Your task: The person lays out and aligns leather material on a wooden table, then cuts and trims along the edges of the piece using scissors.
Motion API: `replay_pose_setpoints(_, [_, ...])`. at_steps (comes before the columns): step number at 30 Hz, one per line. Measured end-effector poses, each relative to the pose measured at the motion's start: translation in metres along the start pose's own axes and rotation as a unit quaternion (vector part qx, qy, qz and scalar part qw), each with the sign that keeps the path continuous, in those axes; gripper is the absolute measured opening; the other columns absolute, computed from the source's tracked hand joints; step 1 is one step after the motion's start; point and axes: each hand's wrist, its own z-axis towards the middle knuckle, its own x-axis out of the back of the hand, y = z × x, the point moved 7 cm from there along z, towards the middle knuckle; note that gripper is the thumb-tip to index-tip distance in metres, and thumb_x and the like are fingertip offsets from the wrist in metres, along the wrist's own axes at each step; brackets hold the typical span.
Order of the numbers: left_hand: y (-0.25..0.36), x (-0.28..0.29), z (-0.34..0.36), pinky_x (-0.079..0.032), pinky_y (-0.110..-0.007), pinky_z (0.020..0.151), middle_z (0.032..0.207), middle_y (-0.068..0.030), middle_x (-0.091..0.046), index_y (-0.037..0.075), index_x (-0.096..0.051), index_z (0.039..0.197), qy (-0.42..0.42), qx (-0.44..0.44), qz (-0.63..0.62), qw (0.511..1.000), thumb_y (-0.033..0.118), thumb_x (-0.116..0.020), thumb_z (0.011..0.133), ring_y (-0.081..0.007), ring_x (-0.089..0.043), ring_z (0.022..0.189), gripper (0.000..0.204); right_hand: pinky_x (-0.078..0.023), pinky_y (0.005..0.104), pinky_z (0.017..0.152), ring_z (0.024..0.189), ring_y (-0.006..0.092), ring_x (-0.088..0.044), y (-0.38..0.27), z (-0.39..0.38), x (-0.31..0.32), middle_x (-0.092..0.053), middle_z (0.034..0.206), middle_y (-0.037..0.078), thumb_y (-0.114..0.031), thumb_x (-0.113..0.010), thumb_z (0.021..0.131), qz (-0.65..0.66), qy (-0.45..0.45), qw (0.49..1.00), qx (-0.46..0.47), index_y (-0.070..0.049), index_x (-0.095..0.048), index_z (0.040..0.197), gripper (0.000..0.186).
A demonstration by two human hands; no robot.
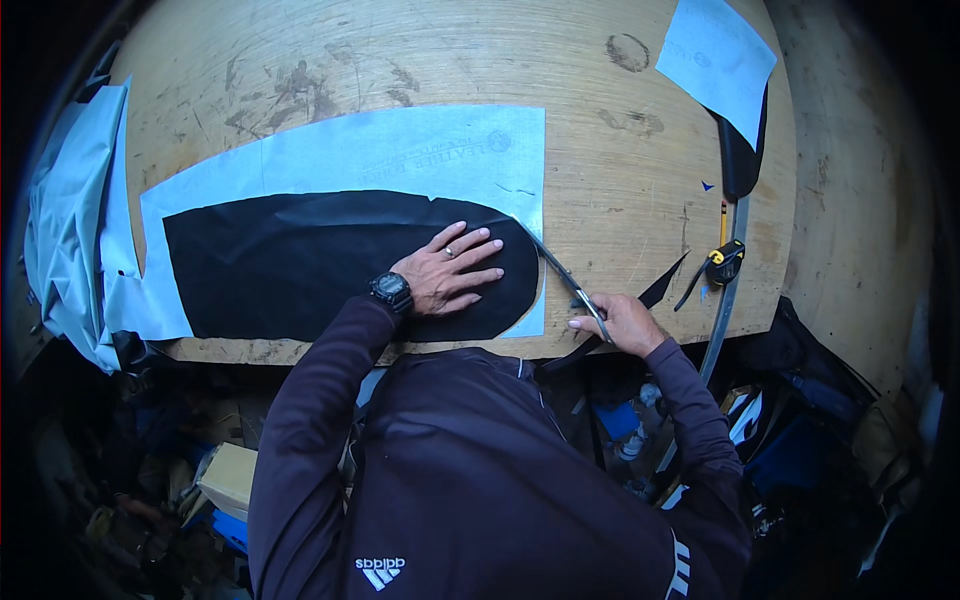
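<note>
A black piece of leather-like material (300, 260) with a rounded right end lies on a pale blue-white sheet (330, 150) on the wooden table. My left hand (450, 270) rests flat on the black piece near that rounded end, fingers spread, with a ring and a wristwatch on. In my right hand (622, 322), at the table's near edge, is a pair of scissors (565, 272). Their blades slant up and left to the curved edge of the black piece, over the sheet. Whether the blades are apart is too fine to tell.
Crumpled pale sheeting (80, 220) hangs over the table's left end. At the right lie a tape measure (724, 263), a long metal ruler (735, 225), a dark pointed scrap (661, 283) and another pale sheet (715, 60) over a black piece. Boxes and clutter crowd the floor below.
</note>
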Motion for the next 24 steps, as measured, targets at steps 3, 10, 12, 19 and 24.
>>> replay_pose_setpoints(3, [-0.001,0.0,0.001,-0.017,-0.051,0.125,0.162,-0.0091,-0.033,0.027,-0.051,0.146,0.0,0.001,-0.001,1.0,0.04,-0.053,0.101,-0.0288,-0.029,0.151,0.047,-0.051,0.0434,0.065,0.067,0.0333,-0.066,-0.014,0.004,0.013,-0.063,0.066,0.012,-0.065,-0.071,0.083,-0.114,0.006,0.993,-0.002,-0.004,-0.071,0.095,0.061])
replay_pose_setpoints(10, [-0.001,-0.001,0.001,-0.017,-0.05,0.125,0.162,-0.0085,-0.033,0.027,-0.052,0.146,-0.002,0.001,-0.001,1.0,0.041,-0.053,0.101,-0.0284,-0.028,0.151,0.047,-0.05,0.0457,0.063,0.066,0.0354,-0.065,-0.026,0.016,0.028,-0.061,0.064,0.015,-0.066,-0.07,0.083,-0.195,0.043,0.978,0.063,-0.003,-0.065,0.082,0.062])
replay_pose_setpoints(12, [-0.001,-0.001,0.001,-0.017,-0.05,0.125,0.162,-0.0084,-0.033,0.027,-0.052,0.146,-0.003,0.003,0.001,1.0,0.041,-0.053,0.101,-0.0284,-0.028,0.151,0.047,-0.051,0.0468,0.064,0.067,0.0369,-0.066,-0.025,0.018,0.032,-0.062,0.064,0.016,-0.067,-0.068,0.083,-0.207,0.043,0.975,0.073,-0.004,-0.063,0.08,0.063])
replay_pose_setpoints(19, [-0.002,-0.003,0.001,-0.016,-0.051,0.125,0.162,-0.0087,-0.033,0.027,-0.052,0.146,0.007,-0.003,-0.002,1.0,0.042,-0.052,0.1,-0.0283,-0.027,0.152,0.048,-0.051,0.0463,0.062,0.063,0.0359,-0.066,-0.028,0.028,0.054,-0.062,0.061,0.014,-0.065,-0.067,0.085,-0.273,0.053,0.954,0.116,-0.006,-0.064,0.079,0.06])
replay_pose_setpoints(24, [-0.002,-0.005,-0.001,-0.014,-0.051,0.126,0.163,-0.0089,-0.031,0.025,-0.051,0.146,0.005,-0.006,-0.002,1.0,0.042,-0.052,0.1,-0.028,-0.024,0.152,0.048,-0.05,0.0469,0.067,0.068,0.0373,-0.066,-0.049,0.027,0.054,-0.062,0.064,0.016,-0.07,-0.068,0.082,-0.239,-0.01,0.969,0.055,-0.004,-0.061,0.08,0.067])
